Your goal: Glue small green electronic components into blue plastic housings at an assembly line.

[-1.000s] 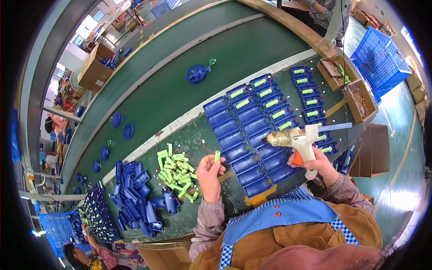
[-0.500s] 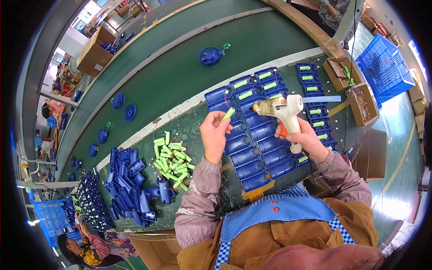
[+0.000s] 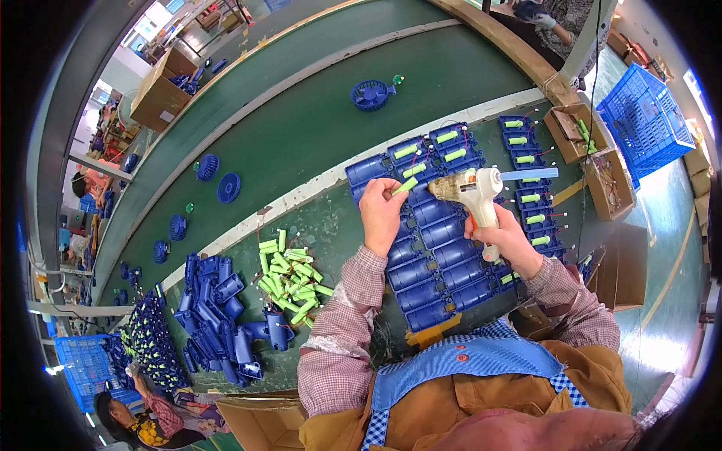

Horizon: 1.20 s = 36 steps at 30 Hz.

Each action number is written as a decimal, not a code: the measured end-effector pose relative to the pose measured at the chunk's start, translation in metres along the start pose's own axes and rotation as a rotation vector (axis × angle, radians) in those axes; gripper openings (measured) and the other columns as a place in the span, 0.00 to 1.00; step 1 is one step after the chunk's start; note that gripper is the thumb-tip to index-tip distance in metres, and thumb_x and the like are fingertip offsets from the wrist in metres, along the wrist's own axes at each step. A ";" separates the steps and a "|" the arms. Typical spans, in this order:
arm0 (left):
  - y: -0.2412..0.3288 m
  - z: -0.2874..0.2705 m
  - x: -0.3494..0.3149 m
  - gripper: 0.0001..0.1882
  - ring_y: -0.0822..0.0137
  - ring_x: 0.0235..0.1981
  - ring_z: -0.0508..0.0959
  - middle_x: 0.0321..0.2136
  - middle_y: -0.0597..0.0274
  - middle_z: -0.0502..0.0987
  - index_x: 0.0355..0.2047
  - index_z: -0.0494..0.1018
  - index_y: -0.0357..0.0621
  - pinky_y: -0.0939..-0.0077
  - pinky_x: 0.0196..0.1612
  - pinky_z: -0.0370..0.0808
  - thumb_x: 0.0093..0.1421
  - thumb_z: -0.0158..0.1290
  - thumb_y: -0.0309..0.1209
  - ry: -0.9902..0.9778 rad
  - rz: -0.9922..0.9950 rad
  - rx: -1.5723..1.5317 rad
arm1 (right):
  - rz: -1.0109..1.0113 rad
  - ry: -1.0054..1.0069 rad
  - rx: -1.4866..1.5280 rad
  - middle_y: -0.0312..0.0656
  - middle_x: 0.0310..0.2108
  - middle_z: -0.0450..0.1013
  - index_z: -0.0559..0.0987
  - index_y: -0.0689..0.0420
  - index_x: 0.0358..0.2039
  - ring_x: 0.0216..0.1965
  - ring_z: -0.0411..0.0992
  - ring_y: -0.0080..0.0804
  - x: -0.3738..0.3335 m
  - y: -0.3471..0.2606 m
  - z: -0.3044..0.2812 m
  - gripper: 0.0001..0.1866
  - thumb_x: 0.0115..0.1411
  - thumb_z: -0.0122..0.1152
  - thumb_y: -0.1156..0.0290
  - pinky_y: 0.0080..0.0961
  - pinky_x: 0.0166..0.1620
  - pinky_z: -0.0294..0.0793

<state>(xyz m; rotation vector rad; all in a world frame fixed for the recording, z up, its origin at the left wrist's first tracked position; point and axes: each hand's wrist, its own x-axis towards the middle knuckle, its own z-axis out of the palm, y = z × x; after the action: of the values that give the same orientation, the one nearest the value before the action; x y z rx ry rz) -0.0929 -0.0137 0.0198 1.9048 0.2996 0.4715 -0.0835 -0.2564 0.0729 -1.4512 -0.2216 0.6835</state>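
Note:
Between the fingertips of my left hand (image 3: 381,218) I pinch a green cylindrical battery (image 3: 406,186) above the upper left of a grid of blue plastic shells (image 3: 444,234). My right hand (image 3: 508,242) is closed around the handle of a white hot glue gun (image 3: 478,197). Its brownish nozzle points left, close to the battery, and a translucent bluish glue stick (image 3: 530,174) sticks out at the back. Some shells in the far rows hold green batteries, and so does a separate column (image 3: 519,141) to the right; nearer shells in the grid hold none.
Left of the grid lie a heap of green batteries (image 3: 289,272) and a pile of blue shells (image 3: 210,316). Blue fan parts (image 3: 370,95) ride the green conveyor (image 3: 301,113) beyond. Small cardboard boxes (image 3: 608,184) and a blue crate (image 3: 647,124) stand right. Another person (image 3: 143,421) sits lower left.
My left hand has moved right with the battery, over the shells. The glue gun has shifted slightly down, its nozzle now nearer the battery. Fan parts on the conveyor have travelled right.

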 end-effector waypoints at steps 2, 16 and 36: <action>0.001 0.006 0.002 0.09 0.71 0.25 0.72 0.26 0.62 0.71 0.28 0.75 0.37 0.77 0.30 0.71 0.45 0.62 0.21 0.002 0.087 0.090 | 0.002 0.032 0.004 0.37 0.31 0.72 0.70 0.63 0.40 0.34 0.71 0.24 -0.003 0.001 -0.002 0.17 0.47 0.56 0.76 0.21 0.40 0.69; -0.007 0.036 0.008 0.10 0.59 0.36 0.67 0.29 0.63 0.69 0.23 0.77 0.43 0.66 0.40 0.64 0.39 0.65 0.26 -0.022 0.342 0.496 | -0.038 0.041 0.030 0.36 0.32 0.72 0.69 0.62 0.43 0.35 0.69 0.23 -0.015 0.001 -0.004 0.19 0.48 0.55 0.77 0.20 0.39 0.68; 0.045 -0.008 -0.012 0.13 0.55 0.36 0.70 0.29 0.56 0.71 0.32 0.75 0.43 0.63 0.41 0.65 0.43 0.59 0.25 0.050 0.353 0.374 | -0.104 -0.018 0.081 0.44 0.39 0.74 0.70 0.64 0.46 0.42 0.72 0.31 -0.021 0.002 -0.005 0.23 0.47 0.55 0.72 0.26 0.47 0.70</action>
<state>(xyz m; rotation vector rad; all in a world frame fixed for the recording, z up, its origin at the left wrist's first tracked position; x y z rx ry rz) -0.1084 -0.0286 0.0618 2.3278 0.0838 0.7389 -0.0976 -0.2724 0.0758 -1.3474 -0.2787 0.6138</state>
